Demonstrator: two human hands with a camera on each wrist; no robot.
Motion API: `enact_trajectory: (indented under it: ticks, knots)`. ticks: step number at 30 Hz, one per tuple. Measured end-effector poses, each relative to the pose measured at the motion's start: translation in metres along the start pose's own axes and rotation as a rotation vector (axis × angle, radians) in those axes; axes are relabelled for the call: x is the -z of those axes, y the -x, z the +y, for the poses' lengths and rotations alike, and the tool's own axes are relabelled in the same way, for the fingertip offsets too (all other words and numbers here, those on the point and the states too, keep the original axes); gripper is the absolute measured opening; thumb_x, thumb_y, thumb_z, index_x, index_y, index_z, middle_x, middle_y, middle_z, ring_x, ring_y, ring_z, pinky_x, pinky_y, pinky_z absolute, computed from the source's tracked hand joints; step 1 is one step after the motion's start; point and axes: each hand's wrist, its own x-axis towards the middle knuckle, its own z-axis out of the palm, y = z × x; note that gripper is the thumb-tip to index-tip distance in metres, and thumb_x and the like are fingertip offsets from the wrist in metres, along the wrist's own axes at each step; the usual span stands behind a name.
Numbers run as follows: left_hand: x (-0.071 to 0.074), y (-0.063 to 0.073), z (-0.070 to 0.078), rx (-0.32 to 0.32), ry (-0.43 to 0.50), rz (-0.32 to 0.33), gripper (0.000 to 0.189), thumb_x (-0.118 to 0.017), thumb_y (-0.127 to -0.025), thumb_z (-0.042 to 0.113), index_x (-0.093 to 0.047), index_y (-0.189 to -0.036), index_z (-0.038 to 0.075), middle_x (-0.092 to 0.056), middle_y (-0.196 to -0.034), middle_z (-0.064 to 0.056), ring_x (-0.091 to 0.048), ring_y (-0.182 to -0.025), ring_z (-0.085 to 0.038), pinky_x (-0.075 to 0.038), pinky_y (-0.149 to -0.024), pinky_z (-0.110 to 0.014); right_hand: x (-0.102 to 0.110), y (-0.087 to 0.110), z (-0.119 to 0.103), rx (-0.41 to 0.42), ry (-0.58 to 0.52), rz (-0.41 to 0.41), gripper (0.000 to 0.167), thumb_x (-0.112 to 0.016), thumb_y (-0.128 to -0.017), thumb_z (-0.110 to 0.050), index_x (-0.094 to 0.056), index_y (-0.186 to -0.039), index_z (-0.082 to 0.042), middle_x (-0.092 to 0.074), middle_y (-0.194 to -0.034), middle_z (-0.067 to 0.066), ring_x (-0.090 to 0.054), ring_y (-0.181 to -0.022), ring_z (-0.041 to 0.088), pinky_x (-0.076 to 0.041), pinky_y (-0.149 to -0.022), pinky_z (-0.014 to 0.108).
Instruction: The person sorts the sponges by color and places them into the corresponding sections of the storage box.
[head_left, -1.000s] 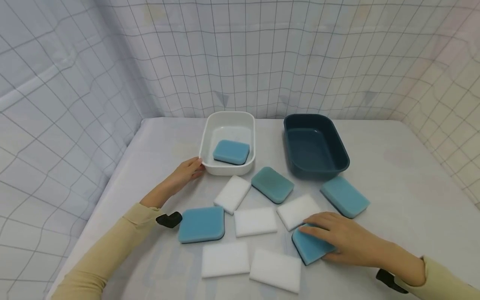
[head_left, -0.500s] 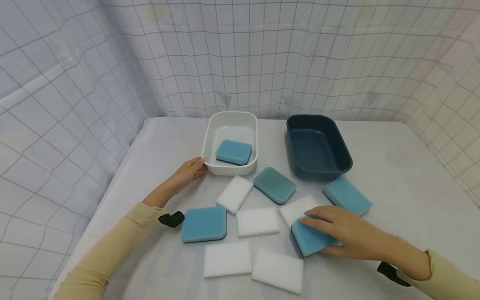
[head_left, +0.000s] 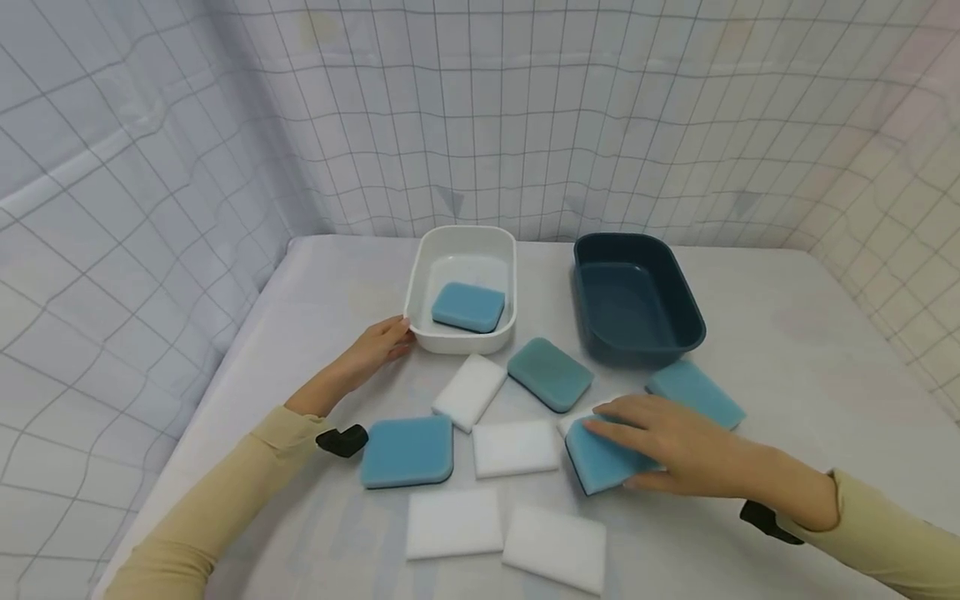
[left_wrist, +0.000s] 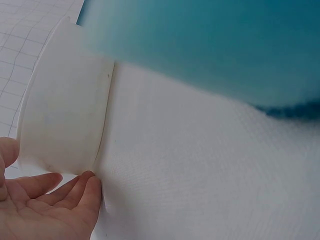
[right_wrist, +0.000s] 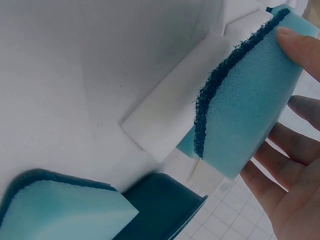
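My right hand (head_left: 682,446) grips a blue scouring sponge (head_left: 603,458) by its sides, tilted, over a white sponge that it partly covers. In the right wrist view the held sponge (right_wrist: 250,85) shows its dark scrubbing layer, with thumb and fingers on opposite sides. My left hand (head_left: 371,354) holds the near left corner of a white plastic tub (head_left: 461,343), thumb by the rim and fingertips low on the outer wall in the left wrist view. Inside that tub lies one blue sponge (head_left: 468,307).
A dark blue tub (head_left: 637,342) stands back right. Before it lie a greenish sponge (head_left: 550,373) and a blue sponge (head_left: 697,392). Several white sponges (head_left: 516,447) spread across the middle and front; a blue sponge (head_left: 407,451) lies near the left wrist. Gridded cloth (head_left: 480,117) walls surround the table.
My right hand has moved the blue sponge a little away from me and leftward, over the white sponge. The left hand has stayed at the white tub.
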Motion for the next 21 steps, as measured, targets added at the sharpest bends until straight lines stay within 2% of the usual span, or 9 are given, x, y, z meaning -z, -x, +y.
enact_trajectory:
  ticks: [13,21]
  knots:
    - [0.0,0.0,0.001,0.015,0.001,0.008,0.058,-0.027,-0.104,0.032,-0.014,-0.15,0.0,-0.017,-0.156,-0.021,-0.022,-0.143,-0.037,-0.026,-0.117,-0.045,0.001,-0.03,0.01,0.046,0.024,0.057,0.08,-0.082,-0.067,-0.037,-0.05,-0.135,-0.01,-0.06,-0.122,0.008,-0.059,-0.111,0.023,-0.052,-0.088,0.04]
    - [0.0,0.0,0.001,0.009,0.028,0.0,0.057,-0.028,-0.104,0.03,-0.014,-0.15,0.0,-0.016,-0.156,-0.021,-0.021,-0.143,-0.036,-0.024,-0.117,-0.045,-0.004,-0.048,0.017,0.032,0.008,0.057,0.078,-0.082,-0.068,-0.035,-0.05,-0.134,-0.008,-0.06,-0.123,0.009,-0.06,-0.11,0.024,-0.053,-0.089,0.039]
